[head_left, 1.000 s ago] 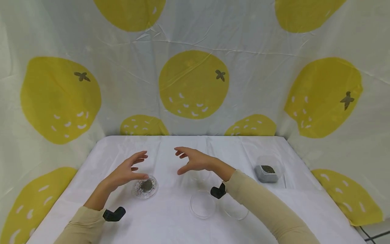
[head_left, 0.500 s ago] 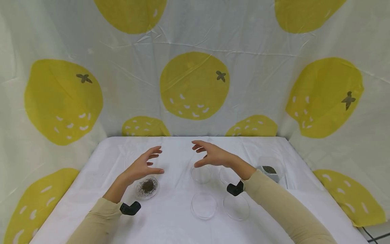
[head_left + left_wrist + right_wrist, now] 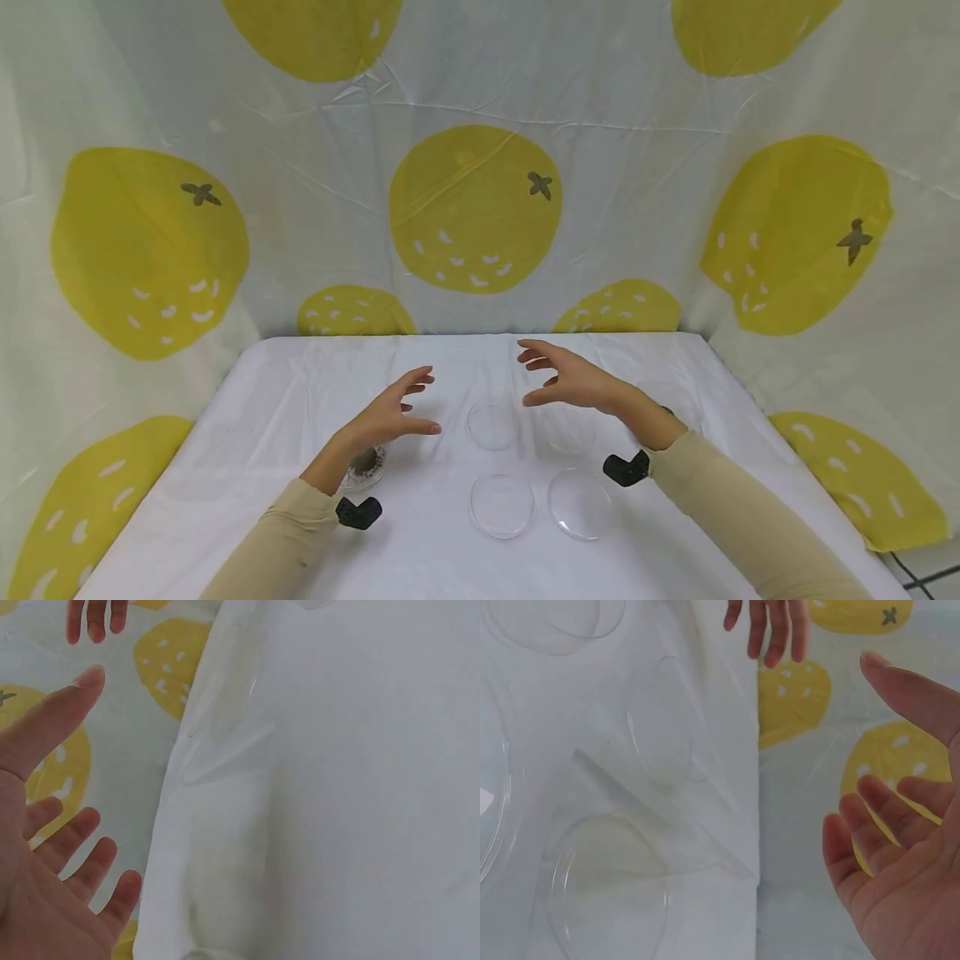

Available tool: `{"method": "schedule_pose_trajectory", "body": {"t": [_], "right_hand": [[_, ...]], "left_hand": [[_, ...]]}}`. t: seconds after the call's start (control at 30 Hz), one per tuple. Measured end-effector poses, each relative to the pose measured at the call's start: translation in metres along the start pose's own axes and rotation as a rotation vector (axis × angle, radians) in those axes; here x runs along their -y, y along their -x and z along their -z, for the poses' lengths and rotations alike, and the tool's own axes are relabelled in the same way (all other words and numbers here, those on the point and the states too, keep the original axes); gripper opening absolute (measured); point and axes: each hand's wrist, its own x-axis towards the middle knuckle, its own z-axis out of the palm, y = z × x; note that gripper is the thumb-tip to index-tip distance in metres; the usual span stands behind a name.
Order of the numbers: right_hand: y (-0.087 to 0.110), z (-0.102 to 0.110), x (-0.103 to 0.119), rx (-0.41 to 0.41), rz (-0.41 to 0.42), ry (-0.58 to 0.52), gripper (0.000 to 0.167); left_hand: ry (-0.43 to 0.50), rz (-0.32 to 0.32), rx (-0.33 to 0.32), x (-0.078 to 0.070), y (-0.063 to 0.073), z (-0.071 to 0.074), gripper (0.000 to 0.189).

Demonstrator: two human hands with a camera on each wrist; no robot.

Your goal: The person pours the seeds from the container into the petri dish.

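Observation:
My left hand (image 3: 386,412) hangs over the table's left middle, fingers spread and thumb apart, holding nothing. Its wrist partly covers a clear round dish (image 3: 365,467) with dark, soil-like grains in the middle and pale bits around them. Higher and to the right, my right hand (image 3: 573,379) is also spread with nothing in it. Below and beside it lie several clear, shallow round dishes: a back left dish (image 3: 492,427), a back right dish (image 3: 572,429), a front left dish (image 3: 502,506) and a front right dish (image 3: 580,503). Both palms (image 3: 907,877) face inward, apart from each other.
A white cloth covers the table (image 3: 435,542). Behind the right forearm, a clear container (image 3: 678,398) is mostly hidden. A curtain (image 3: 472,92) printed with yellow lemons hangs around the back and sides. Dark camera mounts sit at both wrists.
Both hands have moved rightward, and the right has risen a little in the head view. The left wrist now overlaps the grain-filled dish, and the right forearm hides the container.

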Motion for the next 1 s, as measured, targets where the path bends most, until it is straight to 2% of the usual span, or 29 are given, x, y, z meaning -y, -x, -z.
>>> {"method": "schedule_pose_trajectory", "body": {"t": [0.33,0.53,0.63,0.73,1.0], "right_hand": [[0.027,0.018,-0.028,-0.063,-0.001,-0.014,0.088],[0.048,0.032,-0.04,-0.136,-0.006,-0.036,0.081],[0.063,0.042,-0.049,-0.19,-0.019,-0.028,0.08],[0.081,0.051,-0.058,-0.225,-0.054,-0.018,0.08],[0.115,0.068,-0.078,-0.317,-0.111,-0.05,0.076]], "left_hand": [[0.018,0.004,-0.026,0.006,-0.016,-0.029,0.097],[0.038,-0.011,0.006,0.008,-0.03,-0.045,0.1],[0.0,-0.035,0.043,0.009,-0.038,-0.053,0.104],[-0.049,-0.028,0.073,0.009,-0.042,-0.059,0.108],[-0.113,0.004,0.07,0.008,-0.044,-0.071,0.108]]}}
